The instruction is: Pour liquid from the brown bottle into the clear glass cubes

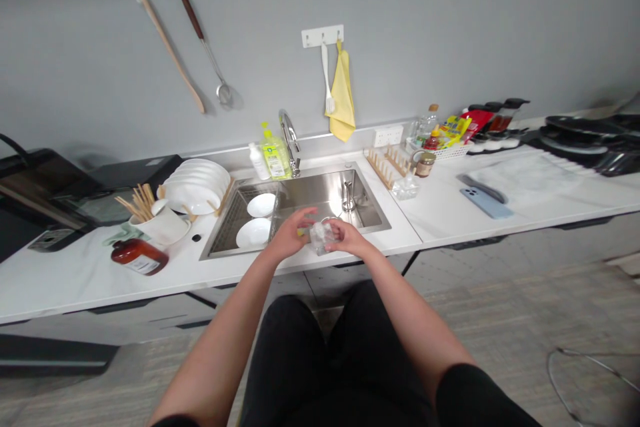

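Both my hands meet over the front edge of the steel sink point(367, 203). My right hand point(347, 238) is wrapped round a small clear glass point(321, 235), which it holds on its side. My left hand point(290, 235) is closed at the glass's mouth, with something yellowish between its fingers that I cannot make out. Two white bowls point(261, 205) point(253, 232) lie on a rack in the sink's left half. The tap point(289, 137) stands behind the sink.
Stacked white plates point(196, 185), a cup of chopsticks point(150, 213) and a red sauce bottle point(139, 257) are left of the sink. Soap bottles point(273, 155) stand by the tap. A wooden dish rack point(386, 165), a phone point(486, 202) and condiments point(450, 133) lie to the right.
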The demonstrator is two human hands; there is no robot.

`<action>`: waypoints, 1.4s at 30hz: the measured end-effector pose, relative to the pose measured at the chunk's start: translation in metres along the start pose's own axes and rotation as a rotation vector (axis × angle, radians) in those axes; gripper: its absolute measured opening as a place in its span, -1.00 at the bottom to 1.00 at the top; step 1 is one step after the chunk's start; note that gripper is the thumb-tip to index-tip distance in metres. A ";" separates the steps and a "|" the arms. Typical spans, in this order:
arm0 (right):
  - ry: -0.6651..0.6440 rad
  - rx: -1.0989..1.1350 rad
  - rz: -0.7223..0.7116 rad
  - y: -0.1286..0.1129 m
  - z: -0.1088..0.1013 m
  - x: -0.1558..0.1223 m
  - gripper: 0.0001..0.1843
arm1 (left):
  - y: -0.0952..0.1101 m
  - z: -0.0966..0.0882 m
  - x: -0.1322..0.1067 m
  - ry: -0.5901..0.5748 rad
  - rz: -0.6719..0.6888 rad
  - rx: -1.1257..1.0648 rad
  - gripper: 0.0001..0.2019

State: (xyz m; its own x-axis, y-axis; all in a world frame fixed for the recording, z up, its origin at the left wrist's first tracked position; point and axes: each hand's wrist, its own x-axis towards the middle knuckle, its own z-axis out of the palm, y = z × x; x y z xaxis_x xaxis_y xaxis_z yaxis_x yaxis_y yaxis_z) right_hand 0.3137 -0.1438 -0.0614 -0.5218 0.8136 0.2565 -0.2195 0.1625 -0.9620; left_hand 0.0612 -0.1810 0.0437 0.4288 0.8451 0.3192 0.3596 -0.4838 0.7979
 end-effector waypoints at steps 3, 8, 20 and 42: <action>-0.008 0.009 -0.006 -0.001 0.000 -0.001 -0.11 | -0.001 0.009 -0.001 0.023 -0.021 0.002 -0.16; 0.010 0.037 0.005 -0.003 0.000 0.000 -0.11 | -0.006 0.018 0.004 0.054 -0.028 -0.052 -0.21; -0.002 0.057 0.010 -0.006 0.002 0.000 -0.07 | -0.021 0.023 0.001 0.062 0.014 -0.232 -0.21; 0.025 0.065 0.014 -0.012 0.004 -0.003 -0.11 | -0.035 0.048 0.004 0.269 -0.138 -0.266 -0.19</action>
State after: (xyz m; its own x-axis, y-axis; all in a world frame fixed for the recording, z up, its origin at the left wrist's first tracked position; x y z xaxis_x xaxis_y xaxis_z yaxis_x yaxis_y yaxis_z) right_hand 0.3147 -0.1500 -0.0503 -0.5047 0.8294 0.2395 -0.2658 0.1147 -0.9572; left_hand 0.0899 -0.1719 -0.0074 0.1464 0.9445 0.2942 0.1567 -0.3158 0.9358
